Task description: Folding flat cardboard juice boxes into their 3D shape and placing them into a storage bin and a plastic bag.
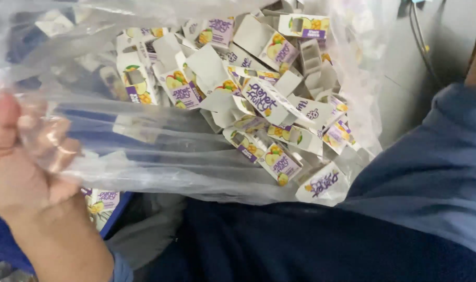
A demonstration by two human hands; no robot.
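The clear plastic bag [159, 151] is lying across the middle of the view, stretching from the near left up toward the far right, and it is sagging under a heap of small flat-folded cardboard cartons [259, 99] printed in white, purple and yellow with fruit pictures. The cartons are piling up mostly in the middle and right part of the bag, tumbled at all angles, so no single long axis is showing among them; the bag itself is running left to right.

The left hand [24, 162] is gripping the bag at its near-left edge. Its grip is closed into a fist, with the film bunched up inside and over the fingers [50, 141], which are showing through the plastic. So the heap is lying to the right of and farther than that grip, well apart from the fist, with slack wrinkled film stretching between them.

The right hand is not showing; only a blue sleeve [436, 172] is coming in from the right, passing close beside the bag's right end, so whether that grip is open or closed is out of view. By what is visible, the left hand is the one in contact with the bag.

Below the bag, a few more cartons [103, 201] are peeking out near the left wrist, over dark blue cloth [279, 245]. A grey wall [405, 104] is standing far right.
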